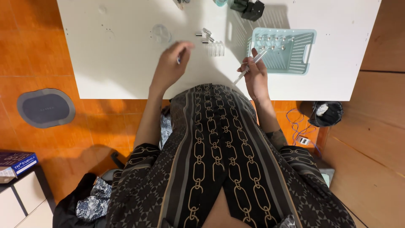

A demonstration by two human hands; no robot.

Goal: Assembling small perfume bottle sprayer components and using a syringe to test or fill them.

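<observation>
My left hand (171,63) rests on the white table (118,50), fingers closed around a small object with a blue tip; what it is I cannot tell. My right hand (255,76) holds a thin white pipette (252,65) slanted up toward a pale green basket (301,52). Several small clear vials with metal caps stand in the basket. Between my hands sit a few clear vials (215,48) and loose metal caps (204,36). A small clear round dish (161,33) lies just beyond my left hand.
Black items (249,7) sit at the table's far edge. On the orange floor lie a grey oval mat (45,107), a black bin (328,113) and coiled cables (300,128). A white cabinet with a box (17,162) stands lower left.
</observation>
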